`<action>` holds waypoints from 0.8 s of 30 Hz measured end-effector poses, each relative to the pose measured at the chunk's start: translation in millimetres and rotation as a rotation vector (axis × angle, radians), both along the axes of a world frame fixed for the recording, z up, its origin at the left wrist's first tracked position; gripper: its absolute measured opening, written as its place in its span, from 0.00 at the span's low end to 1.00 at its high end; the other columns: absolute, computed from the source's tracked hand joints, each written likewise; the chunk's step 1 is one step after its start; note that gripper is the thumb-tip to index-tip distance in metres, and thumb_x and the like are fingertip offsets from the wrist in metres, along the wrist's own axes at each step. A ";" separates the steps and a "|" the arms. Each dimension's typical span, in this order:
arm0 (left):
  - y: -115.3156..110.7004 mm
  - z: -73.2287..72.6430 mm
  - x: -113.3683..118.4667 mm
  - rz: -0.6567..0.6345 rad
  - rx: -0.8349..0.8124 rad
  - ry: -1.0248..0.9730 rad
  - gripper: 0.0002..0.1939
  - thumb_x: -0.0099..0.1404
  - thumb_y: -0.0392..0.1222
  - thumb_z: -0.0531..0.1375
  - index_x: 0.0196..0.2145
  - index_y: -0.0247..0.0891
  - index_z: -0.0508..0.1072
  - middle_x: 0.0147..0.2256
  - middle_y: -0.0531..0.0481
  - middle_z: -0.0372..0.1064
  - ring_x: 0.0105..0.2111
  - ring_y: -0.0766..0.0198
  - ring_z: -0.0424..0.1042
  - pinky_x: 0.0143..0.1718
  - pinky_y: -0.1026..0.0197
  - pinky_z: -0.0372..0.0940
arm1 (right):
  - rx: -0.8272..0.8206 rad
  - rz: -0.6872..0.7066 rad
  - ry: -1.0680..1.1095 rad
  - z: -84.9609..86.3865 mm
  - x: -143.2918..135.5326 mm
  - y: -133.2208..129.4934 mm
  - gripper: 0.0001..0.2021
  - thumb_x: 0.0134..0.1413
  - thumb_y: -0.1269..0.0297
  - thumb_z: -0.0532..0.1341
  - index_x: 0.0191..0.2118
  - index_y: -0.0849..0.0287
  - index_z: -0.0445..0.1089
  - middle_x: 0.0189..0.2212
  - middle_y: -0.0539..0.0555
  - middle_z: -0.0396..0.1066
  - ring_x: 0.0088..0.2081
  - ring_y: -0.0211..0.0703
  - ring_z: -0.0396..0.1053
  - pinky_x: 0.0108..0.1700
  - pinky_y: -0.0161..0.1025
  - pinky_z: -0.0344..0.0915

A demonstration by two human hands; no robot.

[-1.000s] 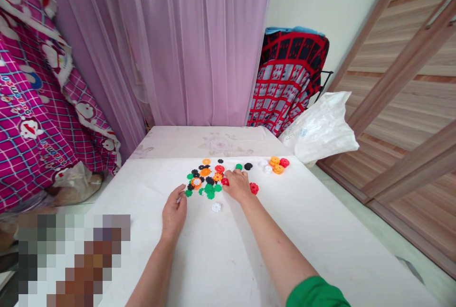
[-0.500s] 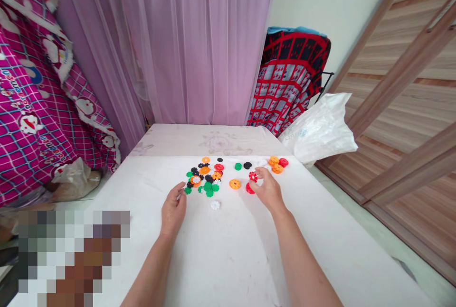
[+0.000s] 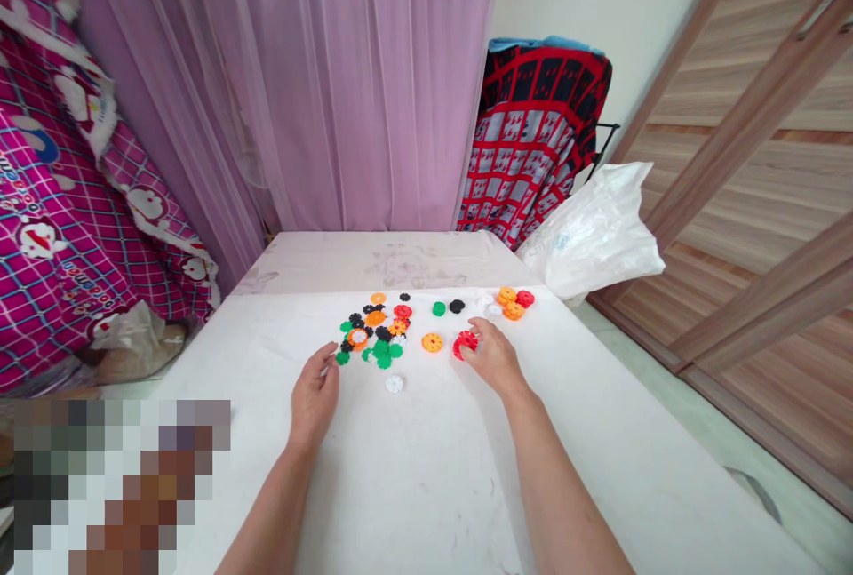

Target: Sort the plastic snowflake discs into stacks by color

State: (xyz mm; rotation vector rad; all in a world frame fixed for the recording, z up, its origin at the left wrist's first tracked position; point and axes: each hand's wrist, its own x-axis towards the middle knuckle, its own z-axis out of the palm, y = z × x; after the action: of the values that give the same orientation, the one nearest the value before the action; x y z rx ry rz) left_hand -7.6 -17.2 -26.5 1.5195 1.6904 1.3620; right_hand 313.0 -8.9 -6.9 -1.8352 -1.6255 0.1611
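My right hand (image 3: 495, 359) has its thumb and fingers round a red interlocking disc (image 3: 465, 344), which lies low at the table, on or against another red one. Just left of it is an orange disc (image 3: 432, 342). My left hand (image 3: 315, 393) rests at the near left of a loose pile of flower-shaped plastic discs, its fingers loosely curled and thumb apart, with nothing visible in them. Closest to it is a green disc (image 3: 342, 359). A white disc (image 3: 394, 384) lies alone between my hands.
Green (image 3: 438, 309) and black discs (image 3: 457, 306) lie farther back. Orange stacks (image 3: 513, 310), a red stack (image 3: 525, 299) and white discs (image 3: 493, 309) sit at the back right. A white plastic bag (image 3: 593, 233) stands beyond the white-covered table's (image 3: 400, 486) right edge.
My right hand has lowered the red disc onto or against the other red one. My left hand stays beside the pile. The whole view has shifted slightly.
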 end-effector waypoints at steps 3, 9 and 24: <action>0.1 -0.1 0.3 0.009 -0.007 0.003 0.19 0.61 0.45 0.54 0.49 0.40 0.72 0.46 0.44 0.75 0.45 0.59 0.74 0.49 0.55 0.67 | -0.005 -0.002 -0.045 -1.7 -1.6 -0.5 0.22 0.44 0.65 0.60 0.49 0.56 0.67 0.42 0.54 0.72 0.43 0.45 0.69 0.48 0.43 0.63; -0.5 1.2 0.3 0.006 -0.002 0.001 0.19 0.61 0.45 0.55 0.48 0.41 0.73 0.46 0.45 0.75 0.46 0.59 0.74 0.49 0.55 0.67 | 0.024 -0.042 -0.106 0.8 -0.1 -2.7 0.23 0.46 0.63 0.61 0.51 0.56 0.67 0.47 0.57 0.69 0.43 0.46 0.69 0.47 0.44 0.63; 0.1 -1.0 2.1 0.009 -0.011 -0.069 0.19 0.62 0.47 0.54 0.49 0.41 0.72 0.46 0.45 0.74 0.43 0.60 0.74 0.45 0.57 0.68 | -0.011 0.184 -0.173 26.6 -68.4 9.0 0.12 0.52 0.72 0.56 0.38 0.53 0.74 0.40 0.52 0.75 0.43 0.44 0.69 0.47 0.39 0.62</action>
State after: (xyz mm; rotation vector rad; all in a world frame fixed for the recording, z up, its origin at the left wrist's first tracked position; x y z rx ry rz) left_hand -5.6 -17.0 -27.4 1.4439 1.6619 1.3911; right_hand 244.7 0.2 19.6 -1.7465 -1.9181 0.0935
